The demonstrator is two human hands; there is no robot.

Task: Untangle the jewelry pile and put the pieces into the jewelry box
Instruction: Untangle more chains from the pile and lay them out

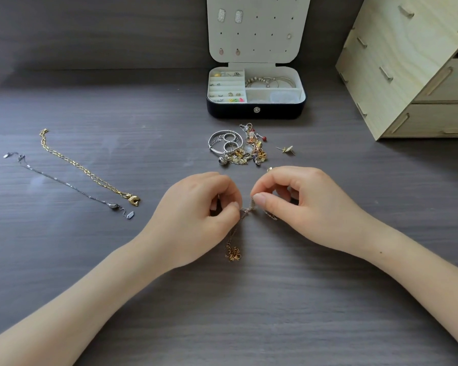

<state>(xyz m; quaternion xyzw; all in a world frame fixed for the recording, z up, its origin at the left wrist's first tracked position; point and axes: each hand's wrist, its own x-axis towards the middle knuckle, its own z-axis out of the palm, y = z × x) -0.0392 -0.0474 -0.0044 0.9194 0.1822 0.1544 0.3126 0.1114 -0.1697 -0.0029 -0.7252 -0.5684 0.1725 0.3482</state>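
A thin tangled chain (233, 249) hangs between my two hands over the dark table. My left hand (198, 215) pinches it at the knot, and my right hand (302, 202) pinches it a little to the right; its gold end lies coiled on the table below. Behind my hands lies the jewelry pile (238, 147) of silver bangles, rings and gold bits. The jewelry box (255, 110) stands open at the back, with rings and bracelets in its compartments and earrings on its lid.
A gold chain (87, 169) and a silver chain (66, 184) lie stretched out at the left. A loose stud earring (286, 149) lies right of the pile. A wooden drawer unit (413, 64) stands at the back right.
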